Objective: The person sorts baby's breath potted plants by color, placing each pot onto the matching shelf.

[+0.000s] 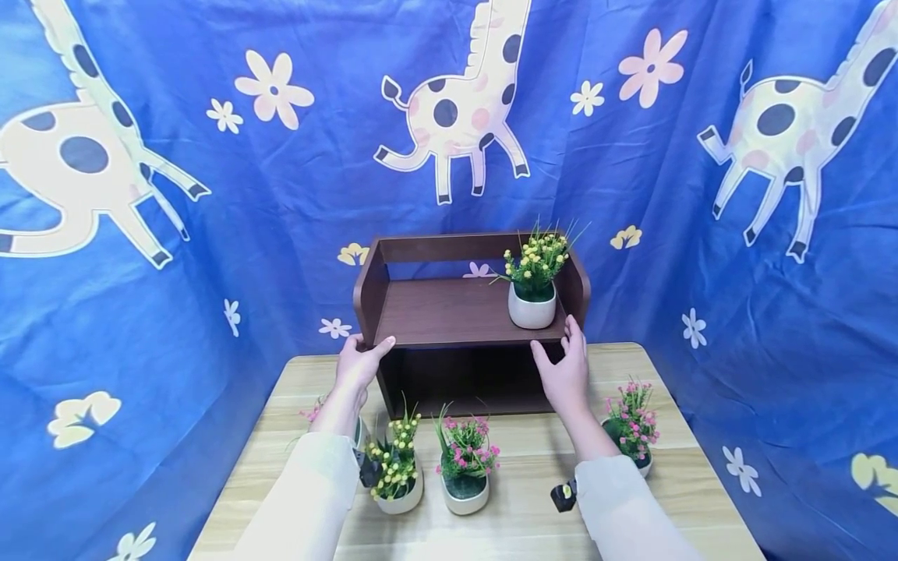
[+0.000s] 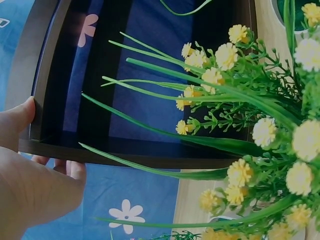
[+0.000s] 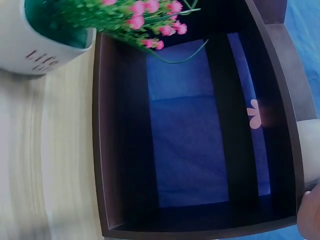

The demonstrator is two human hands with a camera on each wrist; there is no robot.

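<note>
Both hands of mine are at the front corners of the shelf (image 1: 442,312): left hand (image 1: 356,368) grips its corner, thumb and fingers on either side of the edge; right hand (image 1: 567,378) is spread around its corner, seems to touch, can't tell if it grips or only rests. Nearest me, on the table (image 1: 522,499): yellow plant (image 1: 397,467) and pink plant (image 1: 466,460) side by side in white pots, right pink plant (image 1: 634,425) beside my right forearm, left pink plant (image 1: 313,411) mostly behind my left one. Past those, shelf stands upright at the table's back, lower bay dark. Top plant (image 1: 532,284), yellow, sits on its upper board near the right end panel. Curtain (image 1: 302,195) behind. I'd judge the step as steadying or squaring the shelf; next move calls for equal hold both ends, small slow shift, so the top plant doesn't slide or tip.
</note>
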